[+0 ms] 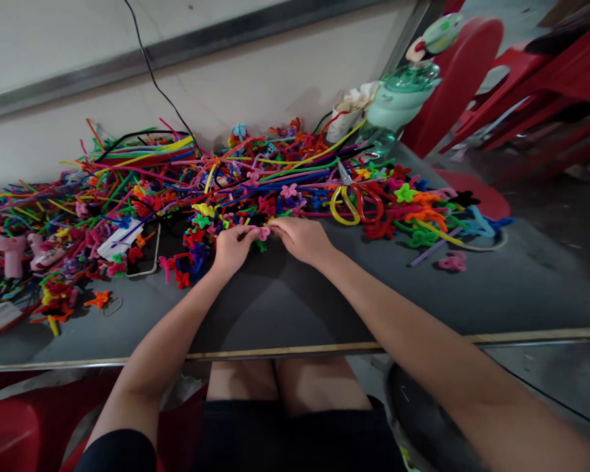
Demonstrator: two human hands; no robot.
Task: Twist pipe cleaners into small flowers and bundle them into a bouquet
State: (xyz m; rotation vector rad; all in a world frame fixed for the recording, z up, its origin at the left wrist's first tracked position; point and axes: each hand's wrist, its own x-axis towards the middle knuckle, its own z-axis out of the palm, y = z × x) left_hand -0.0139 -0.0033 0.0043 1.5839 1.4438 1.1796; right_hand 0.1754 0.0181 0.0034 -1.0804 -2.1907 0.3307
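Observation:
Between my two hands is a small pink pipe-cleaner flower (pixel 264 233). My left hand (pixel 235 249) pinches it from the left with thumb and forefinger. My right hand (pixel 302 239) is closed at the flower's right side; its fingertips are partly hidden, and I cannot tell exactly what part they grip. Just behind the hands lies a heap of coloured pipe cleaners (pixel 177 170) and finished bent flowers. A green pipe-cleaner flower (pixel 201 221) and a yellow one (pixel 204 209) lie close to my left hand.
Scissors with yellow and red handles (pixel 345 206) rest on the heap. A phone (pixel 150 252) lies at the left. At the back right stand a green water bottle (pixel 398 98) and a white cup (pixel 341 124). Red chairs (pixel 452 85) are beside the dark table (pixel 295 308).

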